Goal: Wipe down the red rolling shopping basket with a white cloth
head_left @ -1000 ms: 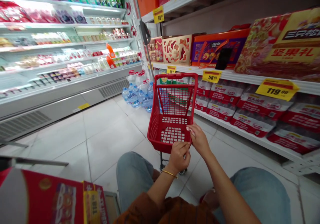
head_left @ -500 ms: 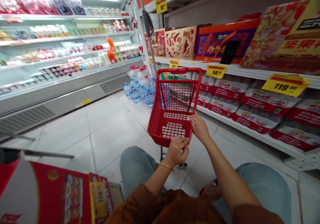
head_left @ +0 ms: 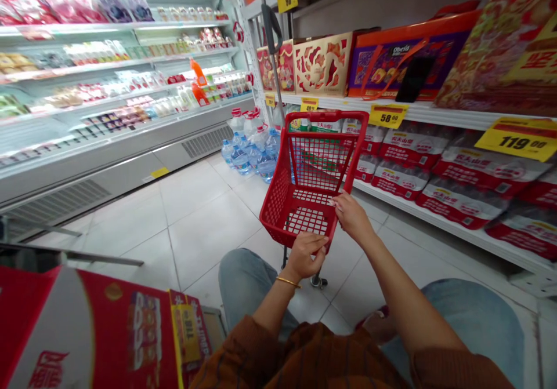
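Note:
A small red shopping cart (head_left: 278, 215) with a grid-patterned basket stands before my knees, tilted a little in view. My left hand (head_left: 308, 254), with a gold bangle at its wrist, is closed over the near rim of the basket. On the right side rim, close to the near corner, my right hand (head_left: 349, 215) grips with its fingers curled over the edge. Nothing lies in the part of the basket that shows. Under it a wheel (head_left: 319, 282) is seen on the tiled floor.
Left, a lit refrigerated display (head_left: 130, 145) holds packaged goods. Blue-tinted water bottles (head_left: 252, 154) stand on the floor beyond the cart. Right, shelves carry gift boxes (head_left: 324, 64), a dark phone-like slab (head_left: 415, 80) and bottle packs (head_left: 452, 195). A red carton (head_left: 117, 331) is near left.
The view has shifted slightly, so the shelves and floor sit differently in it. Both hands stay on the cart's rim, and the cart appears a little more tilted.

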Action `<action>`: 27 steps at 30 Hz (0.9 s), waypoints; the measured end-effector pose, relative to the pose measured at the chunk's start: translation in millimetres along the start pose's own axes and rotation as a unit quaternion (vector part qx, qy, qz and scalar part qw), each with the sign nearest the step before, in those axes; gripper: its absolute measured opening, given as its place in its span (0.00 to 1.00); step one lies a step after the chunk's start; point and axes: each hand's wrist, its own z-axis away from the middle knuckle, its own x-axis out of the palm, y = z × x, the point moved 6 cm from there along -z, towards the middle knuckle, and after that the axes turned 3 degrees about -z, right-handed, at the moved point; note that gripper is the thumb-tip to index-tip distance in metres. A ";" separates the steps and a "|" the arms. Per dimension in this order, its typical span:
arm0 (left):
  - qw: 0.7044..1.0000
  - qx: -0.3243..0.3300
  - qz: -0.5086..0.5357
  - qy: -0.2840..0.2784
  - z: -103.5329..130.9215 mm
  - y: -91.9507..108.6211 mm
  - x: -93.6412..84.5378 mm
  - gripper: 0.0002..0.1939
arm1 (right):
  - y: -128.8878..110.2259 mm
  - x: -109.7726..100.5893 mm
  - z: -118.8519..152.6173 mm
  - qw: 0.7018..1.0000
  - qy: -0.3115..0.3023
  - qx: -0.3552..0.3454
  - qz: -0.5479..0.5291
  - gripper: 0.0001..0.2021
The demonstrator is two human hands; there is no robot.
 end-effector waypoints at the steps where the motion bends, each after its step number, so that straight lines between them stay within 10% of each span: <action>1: 1.000 -0.003 0.002 0.004 0.8 -1.0 -1.8 0.14 | -0.8 0.7 1.2 1.000 0.006 0.001 -0.001 0.12; 27: 0.991 -0.084 -0.095 0.037 14.6 -12.5 -22.8 0.08 | -55.3 1.1 44.4 0.988 0.109 0.049 -0.100 0.15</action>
